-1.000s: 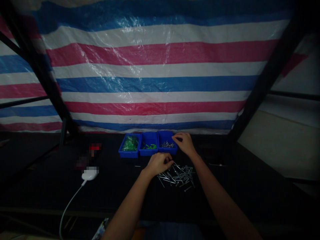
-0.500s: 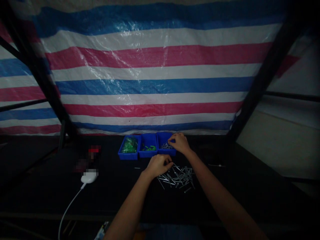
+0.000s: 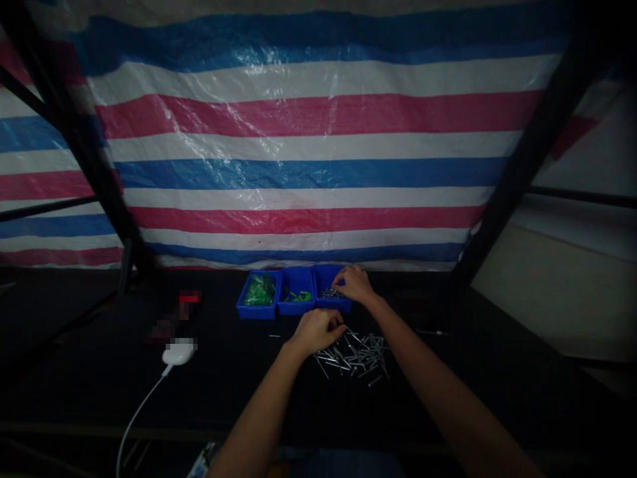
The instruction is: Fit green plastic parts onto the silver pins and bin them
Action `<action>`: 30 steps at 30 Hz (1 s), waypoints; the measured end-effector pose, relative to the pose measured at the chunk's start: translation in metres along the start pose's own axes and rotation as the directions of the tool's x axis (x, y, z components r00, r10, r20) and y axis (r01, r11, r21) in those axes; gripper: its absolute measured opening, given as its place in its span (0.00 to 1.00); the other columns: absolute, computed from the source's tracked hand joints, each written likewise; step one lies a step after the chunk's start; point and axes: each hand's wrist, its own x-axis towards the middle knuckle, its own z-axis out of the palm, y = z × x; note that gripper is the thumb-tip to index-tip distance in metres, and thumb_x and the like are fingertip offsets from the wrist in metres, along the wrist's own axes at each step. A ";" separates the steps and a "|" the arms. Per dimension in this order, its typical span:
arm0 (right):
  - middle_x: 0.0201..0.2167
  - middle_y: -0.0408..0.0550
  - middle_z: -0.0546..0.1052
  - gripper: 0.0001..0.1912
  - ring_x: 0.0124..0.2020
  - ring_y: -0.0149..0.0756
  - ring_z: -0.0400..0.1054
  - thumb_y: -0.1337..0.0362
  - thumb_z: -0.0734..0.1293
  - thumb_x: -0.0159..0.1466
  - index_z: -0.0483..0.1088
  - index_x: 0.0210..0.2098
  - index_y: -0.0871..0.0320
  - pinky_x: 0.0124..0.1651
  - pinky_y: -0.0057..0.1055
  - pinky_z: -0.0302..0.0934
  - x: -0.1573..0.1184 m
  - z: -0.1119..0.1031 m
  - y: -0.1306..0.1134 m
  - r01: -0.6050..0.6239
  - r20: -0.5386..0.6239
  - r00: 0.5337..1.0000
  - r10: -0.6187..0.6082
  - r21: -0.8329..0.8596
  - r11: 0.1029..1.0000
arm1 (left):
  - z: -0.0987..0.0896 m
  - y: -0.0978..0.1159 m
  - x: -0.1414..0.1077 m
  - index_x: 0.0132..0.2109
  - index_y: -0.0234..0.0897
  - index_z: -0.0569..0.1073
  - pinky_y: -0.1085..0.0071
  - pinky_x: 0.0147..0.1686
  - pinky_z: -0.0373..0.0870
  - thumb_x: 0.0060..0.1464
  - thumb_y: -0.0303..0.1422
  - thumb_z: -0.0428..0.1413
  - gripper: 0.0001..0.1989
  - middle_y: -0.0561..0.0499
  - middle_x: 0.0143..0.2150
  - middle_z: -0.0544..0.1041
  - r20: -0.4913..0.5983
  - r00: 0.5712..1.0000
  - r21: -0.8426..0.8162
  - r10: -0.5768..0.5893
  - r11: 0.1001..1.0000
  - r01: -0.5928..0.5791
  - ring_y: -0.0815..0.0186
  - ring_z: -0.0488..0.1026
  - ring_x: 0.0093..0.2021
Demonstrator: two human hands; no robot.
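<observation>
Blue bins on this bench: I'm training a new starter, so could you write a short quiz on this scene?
1. True or false: the right hand is at the rightmost bin.
2. What lies in the pile beside the left hand? A) green parts B) metal pins C) white cable
3. Fill in the gap: the middle bin holds ____ parts.

Key: 1 true; 2 B; 3 green.
</observation>
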 end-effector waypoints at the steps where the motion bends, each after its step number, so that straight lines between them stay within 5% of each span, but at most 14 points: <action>1: 0.39 0.48 0.70 0.06 0.47 0.44 0.55 0.61 0.65 0.53 0.75 0.28 0.51 0.45 0.39 0.49 -0.001 0.000 0.001 0.000 -0.015 1.000 0.000 0.013 1.000 | 0.000 0.000 0.000 0.36 0.40 0.71 0.76 0.26 0.57 0.52 0.38 0.50 0.09 0.55 0.29 0.75 0.001 1.000 0.000 -0.001 1.000 0.001 0.69 0.69 0.28; 12: 0.42 0.46 0.69 0.07 0.47 0.43 0.54 0.58 0.65 0.53 0.75 0.26 0.51 0.47 0.40 0.47 -0.024 -0.017 0.008 0.065 -0.305 0.952 -0.020 0.136 0.989 | 0.003 -0.002 0.003 0.37 0.41 0.72 0.76 0.25 0.57 0.52 0.38 0.50 0.09 0.55 0.30 0.75 0.009 1.000 0.017 -0.002 1.000 0.002 0.69 0.69 0.29; 19: 0.43 0.44 0.69 0.04 0.47 0.43 0.53 0.60 0.67 0.51 0.74 0.23 0.51 0.46 0.40 0.47 -0.031 -0.011 0.002 0.083 -0.168 0.984 -0.065 0.103 0.991 | 0.002 -0.002 0.002 0.38 0.40 0.71 0.76 0.27 0.58 0.53 0.38 0.50 0.10 0.55 0.31 0.75 0.015 1.000 0.022 -0.014 1.000 0.013 0.69 0.69 0.30; 30: 0.43 0.45 0.70 0.09 0.48 0.43 0.55 0.55 0.65 0.54 0.75 0.30 0.49 0.47 0.41 0.48 -0.035 -0.015 0.012 0.067 -0.199 0.979 -0.033 0.167 0.984 | -0.001 0.001 0.001 0.37 0.40 0.71 0.76 0.27 0.58 0.52 0.38 0.49 0.09 0.55 0.30 0.75 0.017 1.000 0.020 -0.006 1.000 0.006 0.69 0.70 0.30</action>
